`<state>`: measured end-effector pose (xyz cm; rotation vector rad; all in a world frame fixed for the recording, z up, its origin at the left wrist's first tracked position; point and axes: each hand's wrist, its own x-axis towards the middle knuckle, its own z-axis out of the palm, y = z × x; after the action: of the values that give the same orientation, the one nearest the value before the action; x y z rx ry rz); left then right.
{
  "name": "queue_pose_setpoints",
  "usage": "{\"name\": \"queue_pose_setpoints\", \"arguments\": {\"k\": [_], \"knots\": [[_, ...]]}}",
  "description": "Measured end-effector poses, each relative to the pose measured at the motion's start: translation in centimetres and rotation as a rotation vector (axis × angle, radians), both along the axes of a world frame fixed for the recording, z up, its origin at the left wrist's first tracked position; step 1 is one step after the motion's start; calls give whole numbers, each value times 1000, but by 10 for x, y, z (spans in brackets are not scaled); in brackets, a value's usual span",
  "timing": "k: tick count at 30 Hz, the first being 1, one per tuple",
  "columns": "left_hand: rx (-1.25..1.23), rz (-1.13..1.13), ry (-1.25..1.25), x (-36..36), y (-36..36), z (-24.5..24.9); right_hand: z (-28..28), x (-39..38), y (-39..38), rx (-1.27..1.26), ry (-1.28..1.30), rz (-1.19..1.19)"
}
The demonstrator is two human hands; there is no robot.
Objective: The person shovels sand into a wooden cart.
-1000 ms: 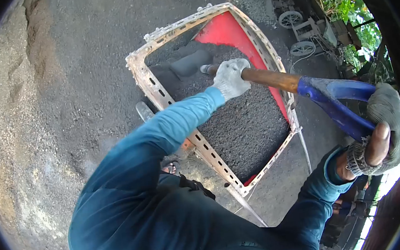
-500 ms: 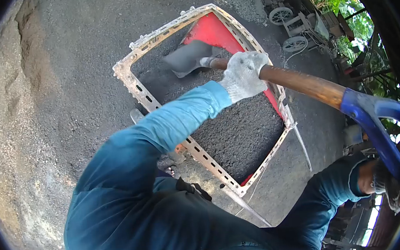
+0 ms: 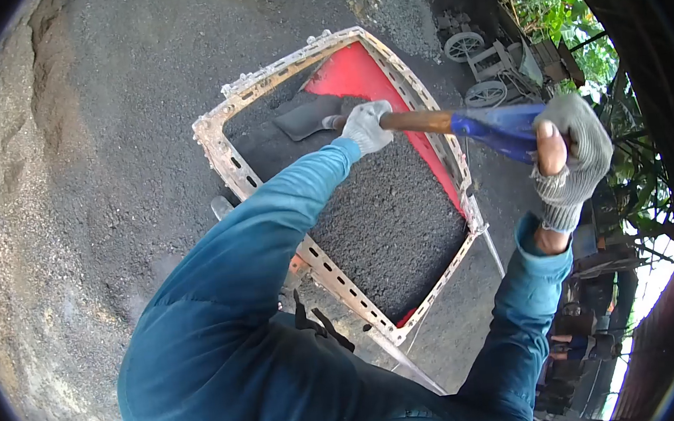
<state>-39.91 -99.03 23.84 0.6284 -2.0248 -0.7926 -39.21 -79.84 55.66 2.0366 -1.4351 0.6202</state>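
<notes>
My left hand [image 3: 367, 128], in a whitish knit glove, is closed around the shovel's wooden shaft [image 3: 419, 121] close to the blade. My right hand [image 3: 576, 149], gloved with the thumb bare, wraps the end of the blue handle [image 3: 494, 128]. The grey shovel blade [image 3: 301, 120] lies low against dark grey, sand-like material [image 3: 390, 222] at the far left part of a red box [image 3: 357, 72]. Whether its edge is buried is hard to see. A pale perforated metal frame [image 3: 241, 164] forms the box's rim, and my left forearm crosses over it.
Loose dark grit ground [image 3: 138, 132] spreads around the box. A two-wheeled cart [image 3: 492, 60] stands at the upper right, near green plants [image 3: 539, 0]. Below the box's near corner a pale leg or handle bar [image 3: 411, 364] sticks out toward my body.
My right hand has swung inward and up, bringing the blue handle nearer the box. My left hand and the blade appear further left and lower in view. The view itself has shifted slightly.
</notes>
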Motion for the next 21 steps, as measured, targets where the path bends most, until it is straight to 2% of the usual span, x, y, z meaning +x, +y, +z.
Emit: {"name": "queue_pose_setpoints", "arguments": {"k": [1, 3, 4, 5, 6, 7, 8, 11, 14, 15, 17, 18, 19, 21], "knots": [[-12, -30, -42, 8, 5, 1, -3, 2, 6, -17, -101, 3], [-48, -93, -46, 27, 19, 18, 17, 8, 42, -159, 14, -46], [-69, -99, -17, 38, 30, 43, 37, -21, 64, -146, 55, 177], [-208, -14, 42, 46, 41, 64, 52, -33, 87, -147, 54, 242], [-156, -25, -14, 63, 52, 102, 59, -29, 101, -148, 73, 204], [-194, 95, 116, 69, 69, 108, 61, -25, 110, -145, 92, 155], [-253, 226, 257, 73, 84, 112, 60, -28, 115, -151, 109, 127], [-57, 106, 182, 48, 155, 30, 49, -31, 119, -139, 103, 76], [-60, -168, 233, 54, 141, 29, 41, -26, 126, -132, 53, 32], [-202, -160, -67, 84, 140, 79, 41, -26, 137, -152, 57, 29], [-277, -18, 144, 98, 149, 119, 49, -31, 161, -154, 75, 46], [-315, 47, 254, 97, 154, 123, 53, -34, 176, -162, 88, 51], [-298, 110, 315, 92, 166, 121, 55, -37, 187, -165, 99, 47], [-212, 21, 293, 74, 194, 87, 61, -42, 208, -176, 112, 35]]}}
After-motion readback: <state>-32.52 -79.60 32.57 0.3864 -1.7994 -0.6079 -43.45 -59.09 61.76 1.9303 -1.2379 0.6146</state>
